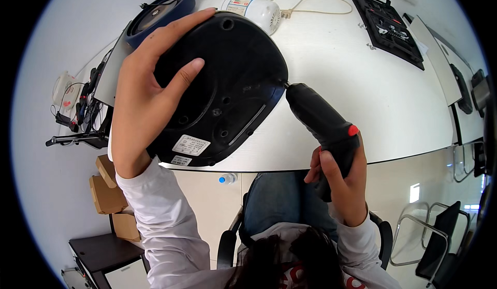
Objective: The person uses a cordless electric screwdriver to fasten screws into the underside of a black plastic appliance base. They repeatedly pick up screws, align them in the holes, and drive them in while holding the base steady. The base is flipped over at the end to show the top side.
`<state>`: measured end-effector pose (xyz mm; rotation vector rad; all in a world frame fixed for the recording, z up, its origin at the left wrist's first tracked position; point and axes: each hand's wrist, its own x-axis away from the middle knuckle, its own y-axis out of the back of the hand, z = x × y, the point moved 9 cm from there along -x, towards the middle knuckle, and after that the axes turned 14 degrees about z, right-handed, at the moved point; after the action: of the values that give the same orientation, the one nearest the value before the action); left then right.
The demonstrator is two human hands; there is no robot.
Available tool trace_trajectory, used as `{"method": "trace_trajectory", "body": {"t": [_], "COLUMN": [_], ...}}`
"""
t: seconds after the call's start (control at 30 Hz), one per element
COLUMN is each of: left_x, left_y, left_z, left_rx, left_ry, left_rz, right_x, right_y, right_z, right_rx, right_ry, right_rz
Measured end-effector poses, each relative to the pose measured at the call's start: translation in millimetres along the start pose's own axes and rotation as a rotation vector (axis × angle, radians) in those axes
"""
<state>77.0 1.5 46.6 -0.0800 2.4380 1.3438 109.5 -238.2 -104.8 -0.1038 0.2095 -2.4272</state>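
A black appliance base, rounded and with white labels, is tipped up on the table with its underside facing me. My left hand grips it: the fingers reach over its far left edge and the thumb lies on the underside. Several round screw holes dot that surface. In my right hand is a black cordless electric screwdriver with a red button, my fingers closed around its handle. Its bit meets the right edge of the base; whether it sits in a screw hole I cannot tell.
Behind the base stand a white motor-like appliance body with a beige cord and a dark blue round part. An open black tool case lies at the far right of the white table, small metal pieces beside it. Cables crowd the left.
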Motion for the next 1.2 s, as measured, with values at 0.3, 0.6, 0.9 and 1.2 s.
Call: {"method": "trace_trajectory", "body": {"t": [0.3,0.6,0.9,1.2], "left_x": [1.4,1.2,3.1,5.1], "left_y": [0.8,0.1,3.4,4.2], "left_z": [1.7,0.0,1.4,0.8], "left_rx": [0.030,0.051,0.006,0.017], "left_ry": [-0.003,0.001,0.001,0.011], "left_rz": [-0.015,-0.016,-0.019,-0.044], "right_x": [-0.5,0.2,0.7,0.6], "right_y": [-2.3,-3.1,-3.2,-4.3], "right_z": [-0.7,1.3,2.0,5.5], "right_rx": [-0.007,-0.011,0.025,0.019], "right_ry": [-0.010,-0.007,0.003,0.005], "right_rz": [-0.008,-0.003,0.004,0.006]}}
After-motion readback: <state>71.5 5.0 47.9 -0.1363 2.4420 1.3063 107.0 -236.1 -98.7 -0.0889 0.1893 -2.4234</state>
